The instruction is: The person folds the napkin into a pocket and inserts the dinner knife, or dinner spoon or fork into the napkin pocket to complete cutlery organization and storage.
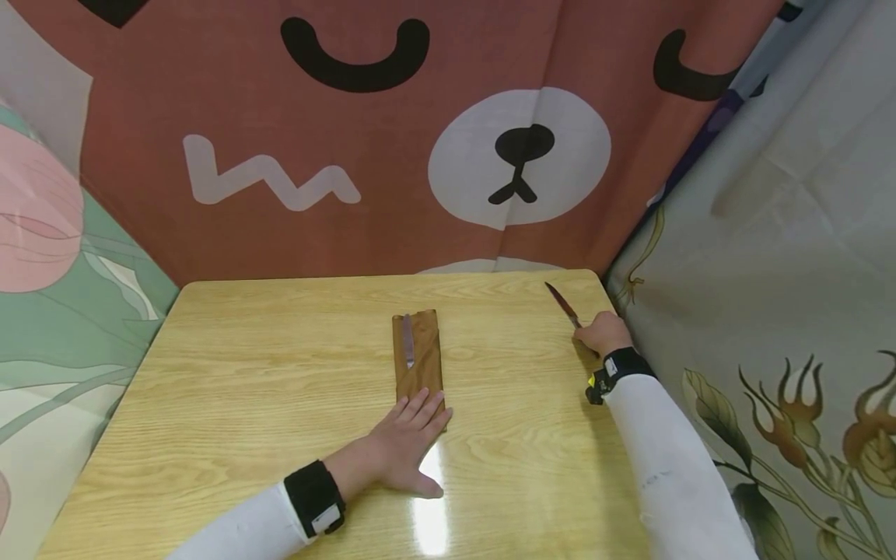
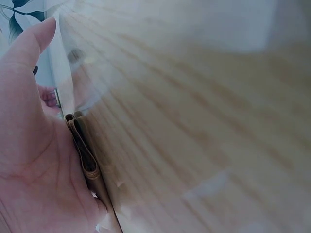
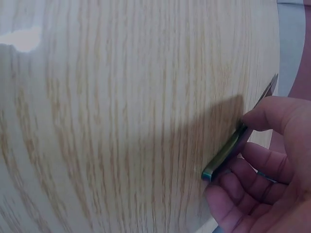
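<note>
My left hand (image 1: pixel 409 443) lies with its fingers spread over the near end of a long, flat, brown folded piece (image 1: pixel 425 342). A narrow purplish, shiny strip (image 1: pixel 409 342) shows along the left side of that piece. Layered, looped folds at its end (image 2: pixel 86 158) appear beside the palm in the left wrist view. Toward the table's right edge, my right hand (image 1: pixel 605 333) holds a knife (image 1: pixel 561 303) by its handle (image 3: pixel 226 155), thumb on one side and curled fingers on the other. The knife's blade points to the far left, close over the tabletop.
The light wood-grain table (image 1: pixel 266 350) extends around both hands. A reddish-brown curtain with a cartoon face (image 1: pixel 392 140) hangs behind its far edge. A pale flowered curtain (image 1: pixel 784 257) stands close on the right, and a green and pink one (image 1: pixel 105 257) on the left.
</note>
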A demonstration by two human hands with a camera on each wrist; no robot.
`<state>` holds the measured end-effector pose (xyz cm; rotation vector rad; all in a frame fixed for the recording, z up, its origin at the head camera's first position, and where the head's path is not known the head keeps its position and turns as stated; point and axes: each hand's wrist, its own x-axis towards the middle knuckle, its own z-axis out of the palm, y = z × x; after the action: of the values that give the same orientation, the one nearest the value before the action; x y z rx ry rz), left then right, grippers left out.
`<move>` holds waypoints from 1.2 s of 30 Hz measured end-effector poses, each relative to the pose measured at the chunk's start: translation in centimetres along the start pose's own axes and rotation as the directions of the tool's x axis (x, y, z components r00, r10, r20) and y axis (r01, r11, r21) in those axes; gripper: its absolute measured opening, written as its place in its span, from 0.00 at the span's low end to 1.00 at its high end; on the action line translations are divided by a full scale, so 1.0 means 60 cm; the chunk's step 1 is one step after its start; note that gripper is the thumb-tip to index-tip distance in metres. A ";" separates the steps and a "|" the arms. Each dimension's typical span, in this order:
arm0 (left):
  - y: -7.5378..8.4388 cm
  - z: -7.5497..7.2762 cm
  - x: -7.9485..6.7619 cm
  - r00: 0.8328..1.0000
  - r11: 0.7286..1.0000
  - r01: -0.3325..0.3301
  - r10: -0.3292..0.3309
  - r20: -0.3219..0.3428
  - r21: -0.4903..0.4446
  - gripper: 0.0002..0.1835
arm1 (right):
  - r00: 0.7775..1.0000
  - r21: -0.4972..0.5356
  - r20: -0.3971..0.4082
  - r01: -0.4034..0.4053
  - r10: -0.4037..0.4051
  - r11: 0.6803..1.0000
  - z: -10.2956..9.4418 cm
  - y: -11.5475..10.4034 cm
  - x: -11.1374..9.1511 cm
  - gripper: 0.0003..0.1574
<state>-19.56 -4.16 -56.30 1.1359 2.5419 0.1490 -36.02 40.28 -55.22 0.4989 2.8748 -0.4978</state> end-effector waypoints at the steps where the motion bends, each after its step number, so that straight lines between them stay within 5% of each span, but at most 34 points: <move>1: 0.000 0.000 0.000 1.000 1.000 0.001 -0.001 -0.001 0.001 0.64 | 1.000 -0.003 -0.009 0.002 -0.002 1.000 0.000 -0.002 0.000 0.26; 15: -0.001 -0.002 0.000 1.000 1.000 0.004 -0.004 -0.002 0.016 0.64 | 1.000 0.008 0.021 -0.006 0.006 1.000 0.000 0.003 0.011 0.25; 36: 0.003 -0.006 -0.005 1.000 1.000 -0.010 0.010 -0.007 0.017 0.63 | 0.995 -0.007 0.040 0.092 -0.092 0.996 -0.013 0.000 -0.008 0.23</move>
<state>-19.35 -4.26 -55.85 1.1560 2.5489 0.1347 -35.68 40.43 -54.38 0.3525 2.8711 -0.5026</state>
